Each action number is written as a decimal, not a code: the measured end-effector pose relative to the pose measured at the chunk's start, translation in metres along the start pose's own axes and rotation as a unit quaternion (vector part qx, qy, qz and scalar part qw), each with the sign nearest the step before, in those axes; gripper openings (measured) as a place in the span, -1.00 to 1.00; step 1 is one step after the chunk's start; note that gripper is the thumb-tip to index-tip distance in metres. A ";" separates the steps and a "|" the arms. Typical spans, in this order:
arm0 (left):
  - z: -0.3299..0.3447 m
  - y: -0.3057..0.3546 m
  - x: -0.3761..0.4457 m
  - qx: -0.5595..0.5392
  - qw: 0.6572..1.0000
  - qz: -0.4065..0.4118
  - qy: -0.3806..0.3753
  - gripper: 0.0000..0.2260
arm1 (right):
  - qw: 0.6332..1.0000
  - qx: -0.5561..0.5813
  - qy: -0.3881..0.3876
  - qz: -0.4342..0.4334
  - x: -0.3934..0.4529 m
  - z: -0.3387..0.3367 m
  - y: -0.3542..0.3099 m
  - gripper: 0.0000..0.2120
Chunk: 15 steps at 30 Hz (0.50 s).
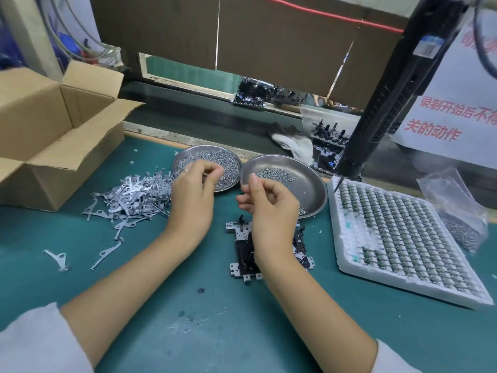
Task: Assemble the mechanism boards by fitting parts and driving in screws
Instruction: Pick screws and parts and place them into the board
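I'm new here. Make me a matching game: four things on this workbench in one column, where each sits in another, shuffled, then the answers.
Things:
1. cardboard box
2. pile of grey metal levers
3. white foam tray
4. mechanism board

Places:
A. under the right forearm
B. far left, flaps open
C. right side of the mat
D. left of the left hand

Pairs: 1-B, 2-D, 3-C, 4-A

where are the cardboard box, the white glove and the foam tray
cardboard box [40, 122], head view, on its inner left wall
white glove [295, 145], head view, on the palm
foam tray [349, 265], head view, on its bare near-left rim
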<state>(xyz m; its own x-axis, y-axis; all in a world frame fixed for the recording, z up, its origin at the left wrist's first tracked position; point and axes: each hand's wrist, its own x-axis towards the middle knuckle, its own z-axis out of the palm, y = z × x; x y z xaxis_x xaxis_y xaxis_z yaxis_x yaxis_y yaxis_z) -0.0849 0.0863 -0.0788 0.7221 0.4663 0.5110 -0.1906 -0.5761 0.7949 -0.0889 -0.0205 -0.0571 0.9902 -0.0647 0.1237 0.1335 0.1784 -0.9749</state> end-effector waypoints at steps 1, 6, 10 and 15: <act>-0.003 -0.007 0.007 0.054 0.998 0.023 -0.004 -0.92 | 1.000 0.005 -0.004 0.004 0.001 -0.004 -0.002 -0.87; -0.010 -0.029 0.020 0.156 0.986 0.022 -0.060 -0.84 | 0.999 0.012 -0.032 0.025 0.006 -0.018 -0.010 -0.90; -0.010 -0.012 0.014 0.116 0.987 0.107 -0.022 -0.82 | 0.997 -0.025 -0.056 0.039 0.008 -0.029 -0.012 -0.90; 0.003 0.019 -0.022 -0.049 0.979 0.180 -0.085 -0.81 | 0.987 -0.005 -0.086 0.134 0.011 -0.043 -0.014 -0.85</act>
<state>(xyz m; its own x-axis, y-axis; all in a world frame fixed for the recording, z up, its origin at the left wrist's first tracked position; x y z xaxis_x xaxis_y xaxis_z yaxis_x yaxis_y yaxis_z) -0.1025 0.0636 -0.0759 0.6951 0.1210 0.7087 -0.5100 -0.6118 0.6046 -0.0818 -0.0664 -0.0504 0.9824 0.1510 -0.1098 -0.1336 0.1576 -0.9784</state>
